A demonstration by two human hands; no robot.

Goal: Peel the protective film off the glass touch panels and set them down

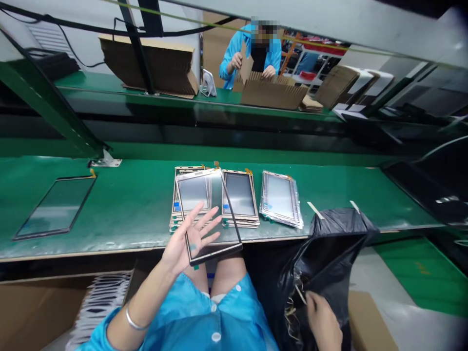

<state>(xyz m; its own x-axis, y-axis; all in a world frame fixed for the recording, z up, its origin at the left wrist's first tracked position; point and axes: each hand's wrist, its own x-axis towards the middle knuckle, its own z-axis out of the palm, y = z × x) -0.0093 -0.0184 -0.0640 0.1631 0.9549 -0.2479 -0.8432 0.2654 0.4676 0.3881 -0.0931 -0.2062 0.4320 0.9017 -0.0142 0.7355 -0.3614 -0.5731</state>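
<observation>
My left hand (188, 239) holds a black-framed glass touch panel (215, 229) flat on its spread fingers, above the table's front edge. The fingers lie stretched under the glass. My right hand (321, 319) is low at the right, fingers curled at the mouth of a black plastic bag (329, 253) with strips of film inside; what it pinches is not clear. Behind the held panel, three stacks of similar panels lie on the green table (127, 204): a left stack (183, 195), a middle stack (239, 197), and a right stack (281, 199) in clear film.
A single black-framed panel (56, 207) lies at the table's left. A cardboard box with stacked sheets (98, 297) sits below left. Across a raised green shelf (219, 100), another person in blue (252, 53) handles cardboard dividers (272, 90). A green steel post (47, 102) slants at left.
</observation>
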